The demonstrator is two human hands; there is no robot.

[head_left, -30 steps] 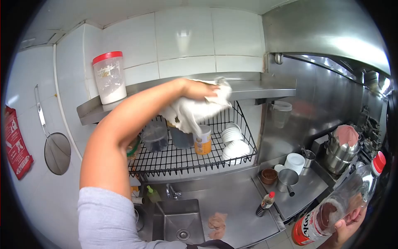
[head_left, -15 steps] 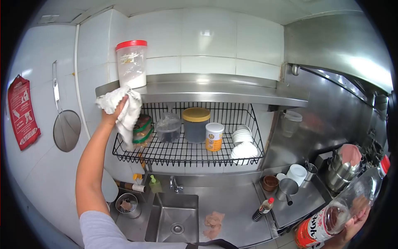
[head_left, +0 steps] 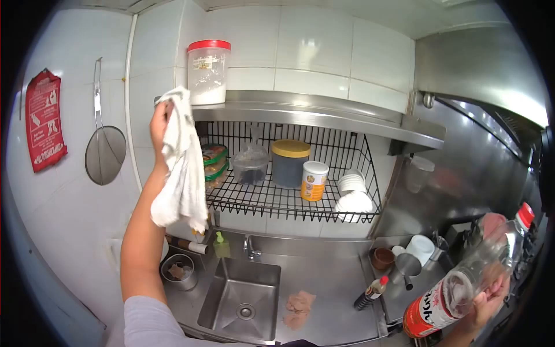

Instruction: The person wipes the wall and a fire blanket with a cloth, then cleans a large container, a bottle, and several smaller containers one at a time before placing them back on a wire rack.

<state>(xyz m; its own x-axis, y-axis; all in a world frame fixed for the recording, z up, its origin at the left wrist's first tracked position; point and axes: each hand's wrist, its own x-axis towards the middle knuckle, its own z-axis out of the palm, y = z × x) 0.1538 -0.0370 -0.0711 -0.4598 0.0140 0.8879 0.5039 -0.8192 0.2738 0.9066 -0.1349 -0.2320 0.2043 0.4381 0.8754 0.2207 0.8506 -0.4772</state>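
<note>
My left hand (head_left: 160, 132) is raised at the left end of the steel shelf (head_left: 324, 114), its fingers closed on a white cloth (head_left: 184, 165). The cloth hangs down in front of the shelf edge and covers part of the wire rack's left side. Just right of the hand, a clear canister (head_left: 208, 69) with a red lid stands on the shelf, white contents at its bottom. Low on the right, my right hand (head_left: 489, 299) grips a large clear plastic bottle (head_left: 457, 283) with a red cap and an orange-red label. It is tilted, cap toward the upper right.
A black wire rack (head_left: 277, 199) under the shelf holds green-lidded boxes, a yellow-lidded tub (head_left: 290, 165), an orange can (head_left: 314, 182) and white bowls (head_left: 352, 196). Below are a sink (head_left: 240, 295), a crumpled pinkish cloth (head_left: 299, 309), a dark sauce bottle (head_left: 370, 293) and a saucepan (head_left: 407, 266).
The cloth has come away from around the shelf's left corner and now hangs longer from my left hand. My view has shifted slightly left. The large bottle stays in my right hand.
</note>
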